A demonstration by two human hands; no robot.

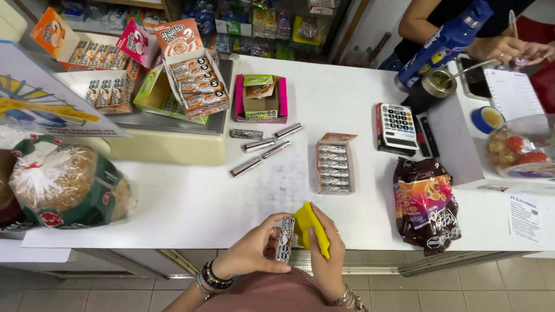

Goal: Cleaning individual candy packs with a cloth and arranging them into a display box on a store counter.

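Nearest the camera, at the front edge of the white counter (pixel 191 202), the left hand (pixel 254 251) is closed around a candy roll (pixel 285 240), thumb on one side and fingers on the other. The right hand (pixel 326 254) is closed on a yellow cloth (pixel 312 226), pressed against the roll's side. The step in hand looks like wiping the roll with the cloth. By my reading, the next move calls for turning the roll in the left fingers so the cloth reaches its other faces, with a firm pinch so it does not slip.

The roll stands nearly upright in the view, its long axis running from the person toward the far side of the counter, the top end tipped slightly right.

Farther out, four loose rolls (pixel 260 147) lie scattered, mostly slanting up to the right, beside an open tray of rolls (pixel 335 164). A dark snack bag (pixel 426 205) lies to the right, a calculator (pixel 398 127) beyond it. At the far edge, another person's hand (pixel 509 49) is near a metal cup (pixel 437 82).
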